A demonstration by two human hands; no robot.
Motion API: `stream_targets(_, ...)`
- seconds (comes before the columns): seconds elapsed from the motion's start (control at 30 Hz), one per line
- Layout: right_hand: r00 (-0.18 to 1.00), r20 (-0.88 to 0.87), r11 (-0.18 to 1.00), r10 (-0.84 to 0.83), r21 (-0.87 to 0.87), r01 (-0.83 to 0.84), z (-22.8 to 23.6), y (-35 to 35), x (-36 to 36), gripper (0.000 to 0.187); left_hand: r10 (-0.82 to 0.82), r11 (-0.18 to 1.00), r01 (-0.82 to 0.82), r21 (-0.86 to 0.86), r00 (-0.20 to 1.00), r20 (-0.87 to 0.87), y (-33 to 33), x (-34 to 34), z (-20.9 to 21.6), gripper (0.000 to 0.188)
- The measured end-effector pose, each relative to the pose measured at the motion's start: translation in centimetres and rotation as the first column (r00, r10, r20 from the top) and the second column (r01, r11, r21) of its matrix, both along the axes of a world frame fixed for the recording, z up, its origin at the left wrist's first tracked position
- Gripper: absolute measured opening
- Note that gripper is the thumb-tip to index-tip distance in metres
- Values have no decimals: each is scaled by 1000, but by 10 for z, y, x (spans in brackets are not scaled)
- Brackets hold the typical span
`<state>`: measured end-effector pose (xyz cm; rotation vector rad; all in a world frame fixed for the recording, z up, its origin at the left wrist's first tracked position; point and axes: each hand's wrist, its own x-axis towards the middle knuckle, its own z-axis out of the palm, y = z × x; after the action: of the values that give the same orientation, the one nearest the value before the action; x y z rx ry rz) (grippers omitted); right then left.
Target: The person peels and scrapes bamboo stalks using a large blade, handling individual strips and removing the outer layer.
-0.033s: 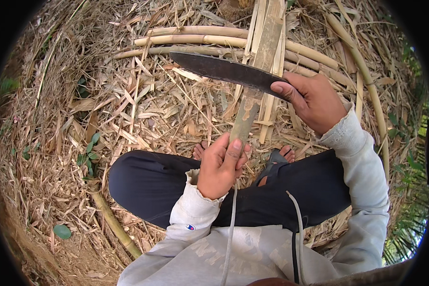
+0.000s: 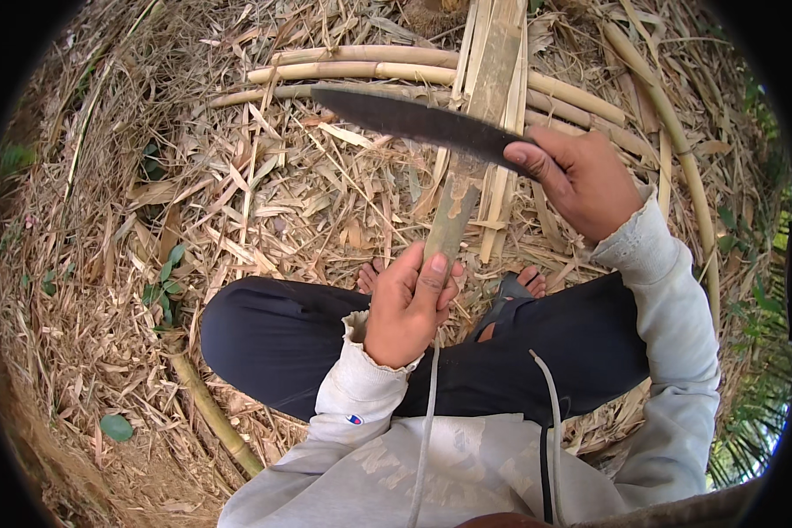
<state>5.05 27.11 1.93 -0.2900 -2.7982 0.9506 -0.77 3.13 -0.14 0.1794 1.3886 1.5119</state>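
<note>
My left hand (image 2: 411, 306) is closed around the near end of a flat greenish bamboo strip (image 2: 455, 209), thumb on top. The strip runs away from me, its surface brown and scraped partway along. A machete (image 2: 414, 121) with a long dark blade is gripped in my right hand (image 2: 583, 183); my fingers hide its handle. Its blade points left and crosses above the strip, covering a short part of it. From this angle I cannot tell whether the blade touches the bamboo.
Pale split bamboo strips (image 2: 500, 198) lie beside and under the held one. Several bamboo poles (image 2: 361, 72) lie crosswise beyond, and a long curved pole (image 2: 682, 145) runs down the right. Dry leaves and shavings (image 2: 211, 229) cover the ground around my feet. Another pole (image 2: 209, 412) lies left of my knee.
My right hand has shifted very slightly right, and the machete blade has tilted a little, slightly blurred. My left hand and the bamboo strip stay almost where they were.
</note>
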Motion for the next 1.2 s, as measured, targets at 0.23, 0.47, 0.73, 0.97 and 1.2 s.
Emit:
stream_targets(0.23, 996, 74, 950, -43, -307, 64, 11, -7, 3, 38, -29, 998, 27, 60, 998, 47, -4, 0, 11, 33)
stream_targets(0.47, 971, 23, 852, -237, -475, 219, 23, -4, 1, 39, -1, 1000, 1, -3, 1000, -6, -6, 2, 4, 33)
stream_targets(0.73, 997, 74, 987, 5, -163, 7, 2, 0, 9, 36, 5, 999, -8, -39, 998, -69, -8, 4, -4, 31)
stream_targets(0.97, 955, 209, 977, 211, -48, -205, 3, -8, 17, 37, 18, 1000, -18, -9, 998, -55, -3, 5, 7, 30)
stream_targets(1.2, 966, -148, 916, -213, -374, 144, 28, 1, 8, 36, 6, 1000, -6, -14, 1000, 23, -6, 5, 9, 30)
